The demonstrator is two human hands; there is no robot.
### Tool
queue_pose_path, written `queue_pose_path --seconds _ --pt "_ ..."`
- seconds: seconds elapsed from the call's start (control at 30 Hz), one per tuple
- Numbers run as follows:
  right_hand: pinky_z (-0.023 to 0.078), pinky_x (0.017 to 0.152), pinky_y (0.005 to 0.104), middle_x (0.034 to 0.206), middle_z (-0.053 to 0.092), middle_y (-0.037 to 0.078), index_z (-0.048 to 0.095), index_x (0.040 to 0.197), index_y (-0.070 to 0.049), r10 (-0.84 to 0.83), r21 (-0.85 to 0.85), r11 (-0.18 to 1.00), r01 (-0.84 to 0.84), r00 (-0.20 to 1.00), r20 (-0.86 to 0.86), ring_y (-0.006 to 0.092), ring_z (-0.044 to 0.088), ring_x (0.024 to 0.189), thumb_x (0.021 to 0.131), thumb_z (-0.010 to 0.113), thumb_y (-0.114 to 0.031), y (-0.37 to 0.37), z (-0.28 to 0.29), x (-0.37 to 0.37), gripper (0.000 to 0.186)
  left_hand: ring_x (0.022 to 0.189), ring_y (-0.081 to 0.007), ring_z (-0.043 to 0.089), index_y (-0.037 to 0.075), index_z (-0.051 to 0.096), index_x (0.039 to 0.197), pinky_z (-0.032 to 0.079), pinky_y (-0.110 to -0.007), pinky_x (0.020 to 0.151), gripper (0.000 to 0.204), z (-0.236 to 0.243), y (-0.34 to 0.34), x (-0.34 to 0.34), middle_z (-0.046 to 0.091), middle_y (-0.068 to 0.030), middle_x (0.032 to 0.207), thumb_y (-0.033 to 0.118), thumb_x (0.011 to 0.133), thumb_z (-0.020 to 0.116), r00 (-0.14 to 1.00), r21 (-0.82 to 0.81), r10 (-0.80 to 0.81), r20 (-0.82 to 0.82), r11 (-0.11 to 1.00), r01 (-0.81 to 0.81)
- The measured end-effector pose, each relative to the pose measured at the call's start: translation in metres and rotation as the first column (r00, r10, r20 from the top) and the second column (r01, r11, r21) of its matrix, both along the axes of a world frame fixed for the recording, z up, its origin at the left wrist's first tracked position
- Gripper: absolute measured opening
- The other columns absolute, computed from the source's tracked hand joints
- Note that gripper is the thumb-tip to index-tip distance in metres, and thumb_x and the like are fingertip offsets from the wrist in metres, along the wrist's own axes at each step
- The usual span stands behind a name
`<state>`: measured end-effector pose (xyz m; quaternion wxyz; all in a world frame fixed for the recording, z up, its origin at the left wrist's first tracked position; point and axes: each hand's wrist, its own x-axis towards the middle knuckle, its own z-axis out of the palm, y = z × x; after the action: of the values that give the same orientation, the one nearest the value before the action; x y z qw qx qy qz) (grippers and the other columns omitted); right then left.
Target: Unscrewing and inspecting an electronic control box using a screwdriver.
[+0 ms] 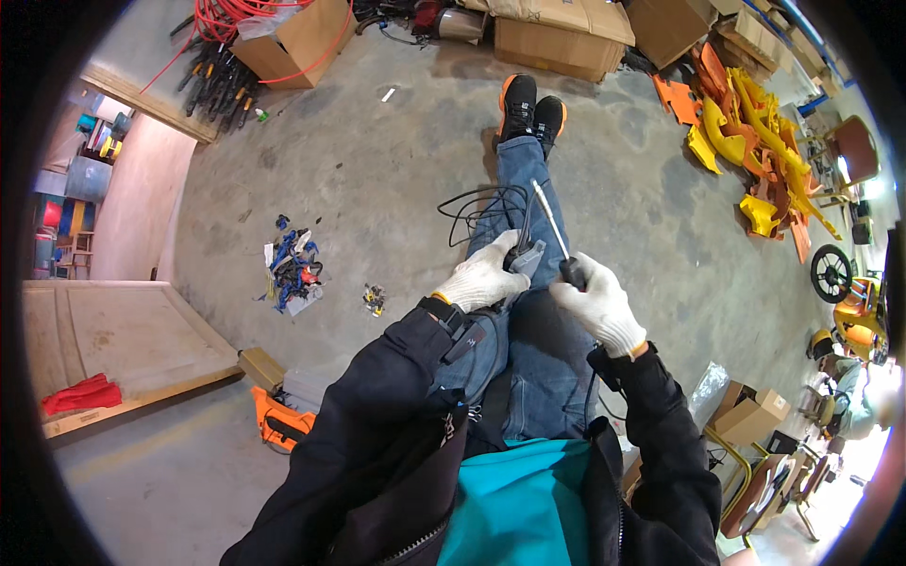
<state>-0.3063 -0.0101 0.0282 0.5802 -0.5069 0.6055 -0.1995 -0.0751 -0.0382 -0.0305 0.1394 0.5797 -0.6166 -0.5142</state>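
My left hand (483, 275), in a white knit glove, grips a small grey-and-black part (527, 258) above my outstretched legs (519, 170). A loop of black cable (472, 198) trails from near that part across my shins. My right hand (596, 307), also gloved, is closed on the black handle of a screwdriver (572, 271). Its long pale shaft (550, 219) points up toward my shoes and touches nothing that I can make out. The finer details of the grey-and-black part are partly hidden by my left fingers.
Around me lie a blue tangled pile (294, 264), small fittings (374, 300) and an orange object (283, 420). Yellow and orange panels (746, 132) lie upper right, cardboard boxes (557, 52) at the top, a wooden board (123, 340) left, chairs (769, 476) and wheel (830, 274) right.
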Motion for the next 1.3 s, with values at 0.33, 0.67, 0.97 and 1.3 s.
queue_pose_path --seconds 0.33,0.67,0.97,1.3 --pt "0.056 0.088 0.0438 0.104 0.071 0.015 0.074 0.112 -0.009 0.048 -0.465 0.864 -0.192 0.952 -0.304 0.0366 0.07 0.099 0.085 0.076 -0.017 -0.022 -0.041 0.022 0.027 0.13 -0.043 0.065 0.016 0.047 0.159 0.05 -0.045 0.107 0.089 0.022 -0.007 -0.003 0.067 -0.0284 0.137 0.046 0.08 0.075 0.998 0.098 -0.055 0.017 0.994 0.053" --pt "0.056 0.091 0.0458 0.106 0.07 0.01 0.076 0.108 -0.011 0.064 -0.603 0.734 -0.312 0.916 -0.395 0.0361 0.066 0.103 0.082 0.079 -0.014 -0.023 -0.049 0.028 0.027 0.139 -0.0433 0.058 0.013 0.037 0.166 0.047 -0.044 0.114 0.099 0.009 -0.008 -0.007 0.056 -0.0294 0.152 0.052 0.083 0.074 0.995 0.062 -0.073 0.065 0.996 0.069" --pt "0.055 0.09 0.0465 0.105 0.07 0.01 0.075 0.104 -0.011 0.081 -0.603 0.722 -0.339 0.907 -0.413 0.0367 0.065 0.103 0.08 0.079 -0.014 -0.025 -0.049 0.024 0.025 0.142 -0.0423 0.055 0.009 0.035 0.166 0.046 -0.042 0.116 0.103 0.009 -0.008 -0.005 0.055 -0.029 0.154 0.053 0.082 0.076 0.996 0.094 -0.077 0.055 0.993 0.071" --pt "0.055 0.088 0.0454 0.103 0.07 0.008 0.075 0.104 -0.011 0.191 -0.618 0.641 -0.455 0.875 -0.445 0.0354 0.066 0.102 0.079 0.082 -0.016 -0.034 -0.043 0.018 0.026 0.14 -0.0387 0.058 0.004 0.036 0.165 0.047 -0.041 0.113 0.105 0.009 -0.008 -0.006 0.057 -0.0311 0.151 0.048 0.081 0.081 0.998 0.114 -0.058 0.016 0.992 0.056"
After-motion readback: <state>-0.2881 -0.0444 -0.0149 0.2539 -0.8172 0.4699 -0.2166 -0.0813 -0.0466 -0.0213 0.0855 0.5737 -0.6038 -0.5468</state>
